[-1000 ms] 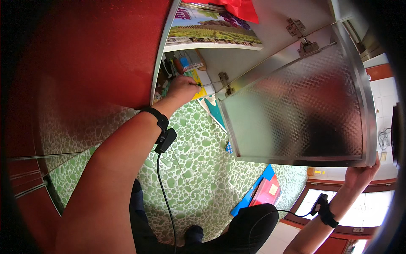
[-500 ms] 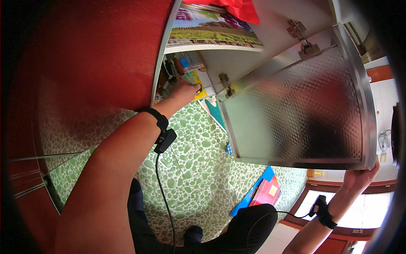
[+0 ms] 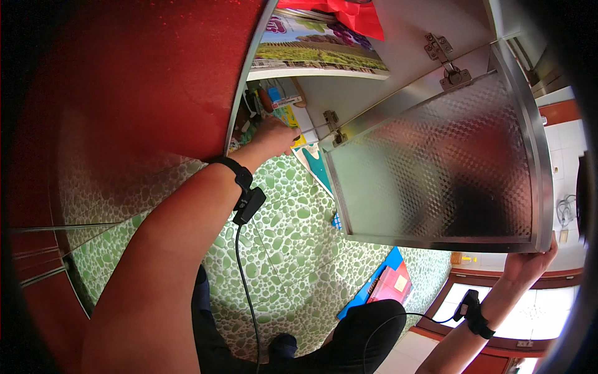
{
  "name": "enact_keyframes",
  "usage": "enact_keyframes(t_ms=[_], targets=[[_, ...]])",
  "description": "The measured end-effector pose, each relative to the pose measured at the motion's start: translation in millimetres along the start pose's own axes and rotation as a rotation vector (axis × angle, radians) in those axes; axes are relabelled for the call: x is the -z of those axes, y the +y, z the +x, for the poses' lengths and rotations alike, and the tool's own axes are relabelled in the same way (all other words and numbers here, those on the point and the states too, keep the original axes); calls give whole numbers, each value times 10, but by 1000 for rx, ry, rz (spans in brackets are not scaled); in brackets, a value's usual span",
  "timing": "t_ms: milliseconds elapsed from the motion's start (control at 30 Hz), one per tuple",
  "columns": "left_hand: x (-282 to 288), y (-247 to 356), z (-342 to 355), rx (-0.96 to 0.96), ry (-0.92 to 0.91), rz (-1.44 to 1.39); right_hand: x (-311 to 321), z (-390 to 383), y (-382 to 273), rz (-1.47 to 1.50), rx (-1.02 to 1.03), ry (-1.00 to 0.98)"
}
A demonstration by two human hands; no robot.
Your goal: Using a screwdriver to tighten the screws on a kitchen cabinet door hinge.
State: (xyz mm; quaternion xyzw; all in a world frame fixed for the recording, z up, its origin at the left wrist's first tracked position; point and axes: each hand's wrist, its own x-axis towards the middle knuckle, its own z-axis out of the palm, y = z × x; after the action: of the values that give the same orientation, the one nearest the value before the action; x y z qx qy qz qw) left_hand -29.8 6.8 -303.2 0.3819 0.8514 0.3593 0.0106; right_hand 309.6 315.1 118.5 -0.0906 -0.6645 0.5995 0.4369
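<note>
At far left, a glossy red panel (image 3: 137, 81) borders the cabinet opening. A black wristband (image 3: 235, 174) encircles the left wrist. The left hand (image 3: 274, 137) is at the lower compartment, its fingers closed around a thin-shafted hand tool (image 3: 297, 138). The tool shaft points right, toward the lower hinge (image 3: 335, 128); tip contact cannot be determined. Above this hand lies a vineyard-printed package (image 3: 324, 51). Below it is a green pebble-pattern floor (image 3: 280, 212). Further right, a pink, flat item (image 3: 391, 283) lies over a blue sheet (image 3: 355, 302). 2 hinges, the lower hinge and the upper hinge (image 3: 455, 76), carry the open cabinet door (image 3: 430, 174), a textured panel in a metal frame. At far right, the right hand (image 3: 528, 265) grasps the door's lower right corner from below.
</note>
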Motion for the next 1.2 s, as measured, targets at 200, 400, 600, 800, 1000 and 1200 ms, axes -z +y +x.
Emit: enact_keyframes(t_ms=[200, 400, 600, 800, 1000, 1200], targets=[[224, 391, 24, 730, -227, -721, -91, -63, 1, -7, -8, 50], [242, 388, 29, 796, -260, -957, -311, -139, -59, -7, -13, 108], [250, 405, 2, 840, -201, -950, -179, -108, -21, 55, -65, 54], [85, 463, -266, 831, -177, -969, -153, -247, -165, 64, -21, 67], [51, 603, -905, 676, -624, -436, -931, -860, -326, 359, -287, -117], [247, 640, -1606, 667, -1145, -213, -2238, -1043, -383, 273, -460, -515]])
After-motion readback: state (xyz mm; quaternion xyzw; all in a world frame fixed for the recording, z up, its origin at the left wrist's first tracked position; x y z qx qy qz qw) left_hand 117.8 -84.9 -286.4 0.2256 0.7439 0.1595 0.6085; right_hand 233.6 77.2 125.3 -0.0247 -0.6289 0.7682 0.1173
